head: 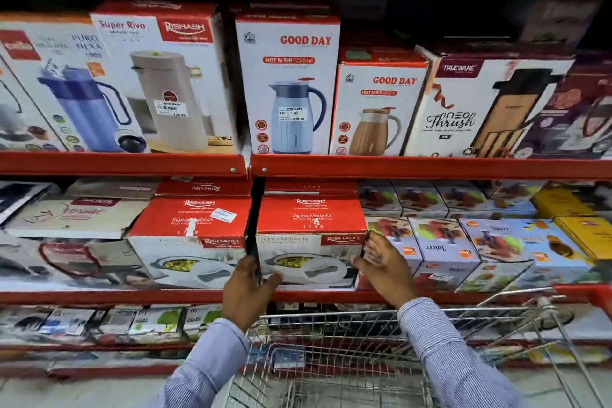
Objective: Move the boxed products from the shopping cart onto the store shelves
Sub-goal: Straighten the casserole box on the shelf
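Note:
A red and white Rishabh casserole box (309,242) rests on the middle red shelf (132,296), right of a matching box (190,235). My left hand (246,291) grips its lower left front corner, thumb on the front face. My right hand (385,272) presses against its right side, fingers spread along the edge. Below my arms stands the wire shopping cart (331,358); only a dark item shows through its mesh at the far end.
Flask and jug boxes, such as the Good Day box (288,83), fill the upper shelf. Juicer boxes (443,248) crowd right of the casserole box. Small packs (132,325) line the lower shelf. The cart handle (546,305) rises at the right.

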